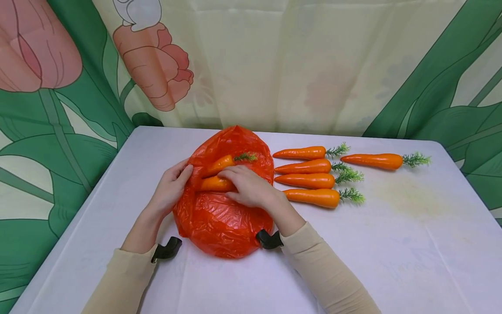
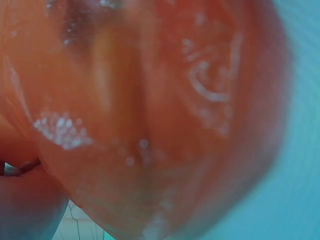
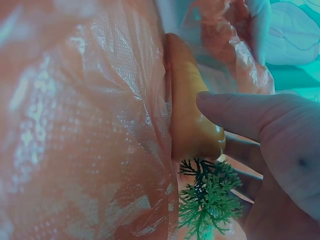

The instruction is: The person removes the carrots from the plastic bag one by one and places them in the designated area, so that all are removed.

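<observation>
A red plastic bag (image 1: 223, 231) lies with its mouth spread on the table. At its left edge, my left hand (image 1: 169, 188) pinches the bag's rim between thumb and fingers. Inside the mouth, my right hand (image 1: 252, 186) grips an orange carrot (image 1: 213, 184), its tip pointing left into the bag. The right wrist view shows the thumb on that carrot (image 3: 190, 110) near its green leafy top (image 3: 210, 197), fingers behind. A second carrot (image 1: 220, 164) lies just beyond it in the bag, green top showing. Red film (image 2: 175, 100) fills most of the left wrist view.
Right of the bag, several carrots lie stacked in a row, among them a near one (image 1: 315, 198) and a far one (image 1: 302, 152). Another carrot (image 1: 376, 161) lies farther right. A white cloth covers the table (image 1: 392, 253); a printed curtain (image 1: 274, 65) hangs behind.
</observation>
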A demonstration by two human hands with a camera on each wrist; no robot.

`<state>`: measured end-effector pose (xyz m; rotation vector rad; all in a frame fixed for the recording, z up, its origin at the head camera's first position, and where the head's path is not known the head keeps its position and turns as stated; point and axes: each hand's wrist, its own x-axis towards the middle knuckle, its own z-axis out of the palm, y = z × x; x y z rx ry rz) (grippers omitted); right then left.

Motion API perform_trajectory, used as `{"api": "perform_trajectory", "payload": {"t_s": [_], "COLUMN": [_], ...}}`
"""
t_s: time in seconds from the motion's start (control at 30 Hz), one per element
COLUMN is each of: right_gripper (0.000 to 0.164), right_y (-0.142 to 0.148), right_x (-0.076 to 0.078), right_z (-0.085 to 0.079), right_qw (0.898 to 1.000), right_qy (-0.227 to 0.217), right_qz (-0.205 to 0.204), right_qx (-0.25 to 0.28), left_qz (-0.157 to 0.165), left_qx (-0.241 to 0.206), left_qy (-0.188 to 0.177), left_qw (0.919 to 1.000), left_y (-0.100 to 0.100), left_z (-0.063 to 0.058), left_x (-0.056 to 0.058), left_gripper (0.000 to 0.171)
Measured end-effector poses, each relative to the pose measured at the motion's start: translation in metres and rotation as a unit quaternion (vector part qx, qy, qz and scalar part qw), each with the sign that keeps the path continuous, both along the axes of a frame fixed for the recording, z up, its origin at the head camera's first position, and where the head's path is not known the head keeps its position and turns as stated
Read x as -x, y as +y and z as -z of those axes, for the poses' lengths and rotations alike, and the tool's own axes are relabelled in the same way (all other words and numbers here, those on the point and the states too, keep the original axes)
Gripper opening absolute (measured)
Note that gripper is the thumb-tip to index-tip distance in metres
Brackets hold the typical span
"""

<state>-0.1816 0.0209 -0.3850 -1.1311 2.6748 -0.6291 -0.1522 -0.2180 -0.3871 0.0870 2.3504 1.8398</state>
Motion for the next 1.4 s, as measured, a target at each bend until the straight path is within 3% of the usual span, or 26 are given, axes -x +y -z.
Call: {"api": "perform_trajectory", "payload": {"t_s": [0.3,0.6,0.9,1.4], "right_gripper": [0.055,0.053,0.045,0.047], "right_y": [-0.002,-0.005,0.003,0.006], "right_x": [-0.002,-0.004,-0.002,-0.001], "right_z": [0.000,0.003,-0.004,-0.004], "right_qw": [1.000,0.999,0.999,0.999], "right_qy": [0.001,0.041,0.025,0.015], "right_qz": [0.002,-0.008,0.027,0.026], "right_qx": [-0.005,-0.024,-0.038,-0.034], "left_qz": [-0.006,-0.010,-0.018,-0.021], "left_qx": [0.015,0.016,0.012,-0.007], "left_qy": [0.023,0.039,0.052,0.053], "left_qw": [0.9996,0.9990,0.9984,0.9984], "left_y": [0.001,0.002,0.001,0.003], "left_z": [0.001,0.001,0.000,0.000], "left_x": [0.001,0.000,0.000,0.000], "left_gripper": [0.065,0.055,0.057,0.060]}}
